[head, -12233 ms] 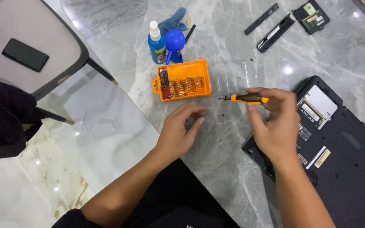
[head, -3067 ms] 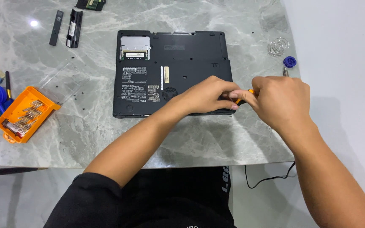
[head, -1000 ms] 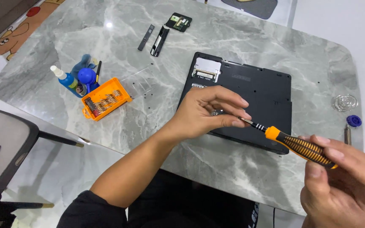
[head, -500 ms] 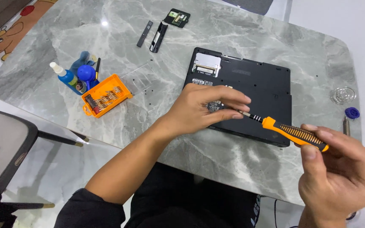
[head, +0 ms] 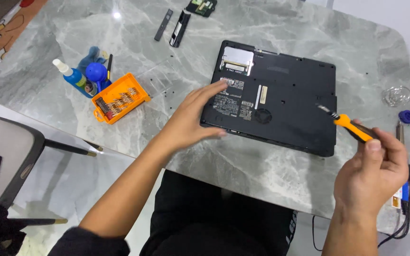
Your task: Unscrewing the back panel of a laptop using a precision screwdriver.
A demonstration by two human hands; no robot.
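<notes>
1. Head view, left hand (head: 191, 118): you had it flat and open, palm down, fingers spread over the near-left corner of the black laptop (head: 281, 95). It gripped nothing; by the look of it, it pinned the machine so it would not slide.
2. Head view, right hand (head: 373, 166): you had it closed around the orange-and-black screwdriver (head: 352, 128), held clear of the table, tip pointing up-left and hanging just over the laptop's right edge. Whether the tip touched the case could not be told.
3. Laptop: it lay upside down, underside up, on the grey marble table (head: 281, 28), an open bay showing a silver part at its far-left corner.
4. Left of the laptop: an orange bit case (head: 119, 97), open, with a blue spray bottle (head: 74, 76) and a blue blower (head: 96, 73) just beside it.
5. Far edge: two black cover strips (head: 172, 26), well apart from your hands.
6. Right edge: a small clear glass dish (head: 397, 95) and a blue cap (head: 406, 116).
7. Obstructions: nothing lay between the screwdriver and the laptop.
</notes>
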